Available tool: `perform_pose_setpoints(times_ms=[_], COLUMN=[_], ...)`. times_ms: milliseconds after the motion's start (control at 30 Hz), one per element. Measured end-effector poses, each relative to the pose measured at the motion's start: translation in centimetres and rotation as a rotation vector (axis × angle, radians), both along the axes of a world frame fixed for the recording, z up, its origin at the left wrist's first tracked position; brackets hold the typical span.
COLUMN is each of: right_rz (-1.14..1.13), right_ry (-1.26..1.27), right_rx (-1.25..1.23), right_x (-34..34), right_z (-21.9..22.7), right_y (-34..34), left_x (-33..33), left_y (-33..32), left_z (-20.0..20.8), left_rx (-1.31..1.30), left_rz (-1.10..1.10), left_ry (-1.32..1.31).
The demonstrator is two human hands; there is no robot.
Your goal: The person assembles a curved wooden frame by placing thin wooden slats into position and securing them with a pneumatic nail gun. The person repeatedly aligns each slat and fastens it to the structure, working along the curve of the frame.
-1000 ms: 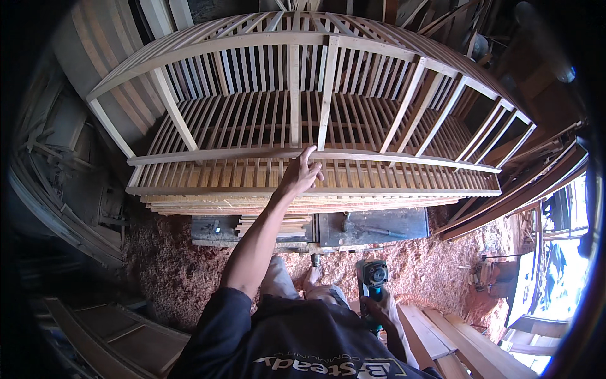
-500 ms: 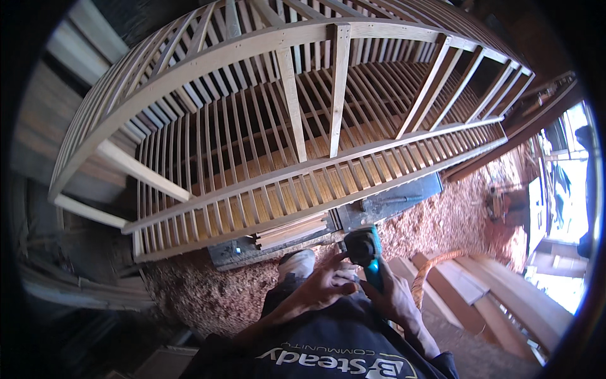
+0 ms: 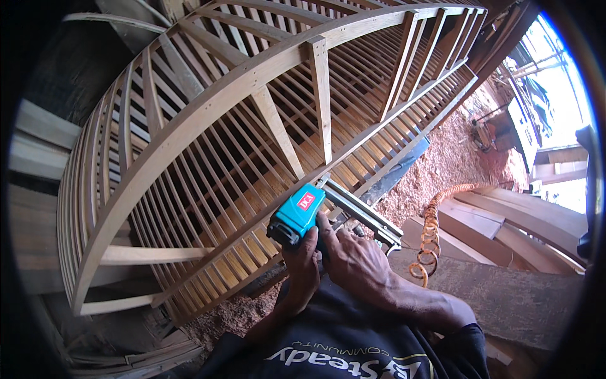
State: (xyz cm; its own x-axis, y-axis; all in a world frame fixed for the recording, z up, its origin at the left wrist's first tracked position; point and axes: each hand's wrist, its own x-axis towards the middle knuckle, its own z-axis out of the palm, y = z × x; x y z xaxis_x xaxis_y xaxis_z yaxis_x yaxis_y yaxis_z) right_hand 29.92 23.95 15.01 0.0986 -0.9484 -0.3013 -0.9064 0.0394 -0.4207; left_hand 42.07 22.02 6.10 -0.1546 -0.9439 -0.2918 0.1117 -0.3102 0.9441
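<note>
A teal nail gun (image 3: 304,208) with a long metal magazine is held in front of my body. My right hand (image 3: 363,259) is closed around its handle. Below the black rear end of the housing, my left hand (image 3: 302,268) grips the tool from underneath, its fingers partly hidden. The gun's nose sits at the lower rail (image 3: 372,140) of a large curved wooden slatted frame (image 3: 170,136), near the foot of an upright post (image 3: 320,95). Whether the nose touches the rail, I cannot tell.
An orange coiled air hose (image 3: 430,230) hangs right of my right arm. Wooden boards (image 3: 505,221) are stacked beyond it. Reddish wood shavings (image 3: 420,192) cover the floor. Dark planks (image 3: 38,221) stand at the left, and bright daylight enters at the right.
The nail gun has risen from near my waist to the frame's lower rail and turned. My left hand has moved onto its housing. The view has rotated and come closer to the frame.
</note>
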Motion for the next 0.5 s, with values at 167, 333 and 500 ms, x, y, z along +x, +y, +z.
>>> perform_pose_setpoints(times_ms=[167,333,500], right_rz=[-0.057,-0.144,-0.203], right_ry=[0.058,0.084,0.087], right_rx=[0.016,0.034,0.069], right_x=[1.1,2.5,3.5], right_z=[0.2,0.2,0.1], right_y=[-1.7,-3.1,-3.2], left_x=[0.6,1.7,2.8], left_y=[-1.6,-3.8,-2.9], left_z=[-0.7,-3.1,-7.2], left_rx=[0.120,0.213,0.244], left_rz=[-0.013,-0.123,-0.103], left_ry=[0.221,0.412,0.576])
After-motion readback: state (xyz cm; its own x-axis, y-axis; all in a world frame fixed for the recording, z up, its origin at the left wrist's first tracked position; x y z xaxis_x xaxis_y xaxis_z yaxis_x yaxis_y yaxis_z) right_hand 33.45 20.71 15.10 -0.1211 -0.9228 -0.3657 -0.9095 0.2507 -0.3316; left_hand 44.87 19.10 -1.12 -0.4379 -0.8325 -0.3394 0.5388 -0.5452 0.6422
